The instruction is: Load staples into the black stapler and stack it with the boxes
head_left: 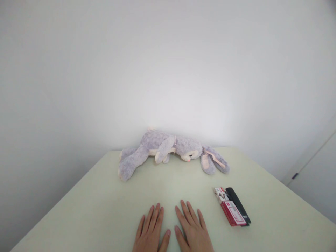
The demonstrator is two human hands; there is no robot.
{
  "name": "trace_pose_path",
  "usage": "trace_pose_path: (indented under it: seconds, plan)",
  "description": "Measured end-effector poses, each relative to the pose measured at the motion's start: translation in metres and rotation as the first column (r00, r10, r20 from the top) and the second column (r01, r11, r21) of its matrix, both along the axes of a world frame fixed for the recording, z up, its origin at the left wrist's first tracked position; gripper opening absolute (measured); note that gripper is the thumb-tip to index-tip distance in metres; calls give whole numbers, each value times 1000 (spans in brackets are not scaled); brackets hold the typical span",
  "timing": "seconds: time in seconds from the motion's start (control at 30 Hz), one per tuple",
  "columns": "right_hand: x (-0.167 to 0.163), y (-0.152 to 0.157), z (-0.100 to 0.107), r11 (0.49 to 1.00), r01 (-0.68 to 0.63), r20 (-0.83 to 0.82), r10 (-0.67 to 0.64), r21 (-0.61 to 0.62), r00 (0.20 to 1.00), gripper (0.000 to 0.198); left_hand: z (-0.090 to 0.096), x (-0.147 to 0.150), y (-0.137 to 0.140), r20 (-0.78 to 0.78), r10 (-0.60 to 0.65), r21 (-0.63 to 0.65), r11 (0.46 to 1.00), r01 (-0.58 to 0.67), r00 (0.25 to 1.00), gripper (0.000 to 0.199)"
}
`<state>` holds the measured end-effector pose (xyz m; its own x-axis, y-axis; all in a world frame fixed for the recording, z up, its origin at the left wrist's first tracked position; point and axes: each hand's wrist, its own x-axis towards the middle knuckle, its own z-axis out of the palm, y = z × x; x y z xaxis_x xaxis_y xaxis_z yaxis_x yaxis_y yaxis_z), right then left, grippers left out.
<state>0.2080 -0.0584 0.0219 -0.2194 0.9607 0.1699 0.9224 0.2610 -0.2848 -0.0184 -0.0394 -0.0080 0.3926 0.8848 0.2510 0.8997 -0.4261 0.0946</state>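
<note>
My left hand [150, 231] lies flat on the pale green table [86, 210], palm down, fingers stretched out and nothing in it. Beside it, my right hand [193, 229] rests the same way with its fingers spread. To the right of that hand are a red and white box [234, 213], a smaller white box [222, 194] with a dark picture on it, and a long black case [237, 203] alongside them. Neither hand touches these items. The wrists are cut off by the lower edge of the view.
A lavender plush rabbit [157, 141] lies on its side along the table's far edge, its long ears toward the right. Behind it rises a plain white wall [168, 70]. At the far right, a white panel [315, 178] with a small dark fitting [295, 176] stands beyond the table.
</note>
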Motion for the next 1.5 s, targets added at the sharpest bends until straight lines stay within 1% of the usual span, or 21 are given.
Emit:
trace_pose_path:
  seconds: [0.17, 0.4, 0.57, 1.03, 1.13, 1.2, 1.27, 1.3, 1.37, 1.4, 1.43, 1.47, 1.5]
  plan:
    - [0, 0, 0, 1000, -3, 10, 3, -21, 1000, 58, 0, 0, -1, 10, -6, 8, 1000, 6, 1000, 62]
    - [0, 0, 3, 1000, -3, 8, 3, -25, 1000, 58, 4, 2, 0, 23, 8, -50, 999, -7, 1000, 61]
    - [-1, 0, 3, 999, -3, 8, 4, -34, 1000, 59, 3, 2, -1, 25, 5, -19, 1000, -5, 1000, 62]
    - [0, 0, -3, 1000, 4, 9, -5, 24, 1000, 58, 3, 2, -2, 28, 1, -23, 1000, -1, 1000, 61]
    - [1, 0, -3, 1000, -3, -1, 3, 27, 1000, 58, 4, 0, -2, 24, 6, -40, 999, -5, 1000, 61]
    - [1, 0, -2, 1000, -1, -15, 1, 20, 1000, 57, 7, 0, -2, 34, 2, -60, 998, 0, 999, 61]
    - [0, -1, -2, 1000, 5, -40, -5, 9, 999, 56, 16, 4, -4, 77, 24, -81, 997, -17, 997, 61]
    - [-2, -1, -2, 1000, 14, -57, -13, 5, 998, 56, 22, 10, -5, 115, 63, -95, 994, -52, 991, 60]
    - [-6, -1, -1, 999, 31, -102, -32, -11, 994, 54, 37, 28, -9, 253, 154, -169, 979, -113, 955, 56]
    - [-6, -1, 1, 999, 37, -135, -41, -29, 990, 53, 45, 41, -11, 345, 187, -228, 967, -112, 920, 53]
    - [-6, 0, 4, 998, 43, -180, -51, -47, 982, 52, 53, 56, -13, 460, 178, -299, 953, -37, 870, 52]
    - [-2, 0, 9, 997, 50, -237, -62, -56, 969, 53, 59, 72, -14, 589, 155, -368, 925, 92, 793, 48]
    - [4, 0, 15, 997, 64, -301, -76, -51, 951, 53, 63, 88, -15, 646, 147, -385, 910, 154, 749, 46]
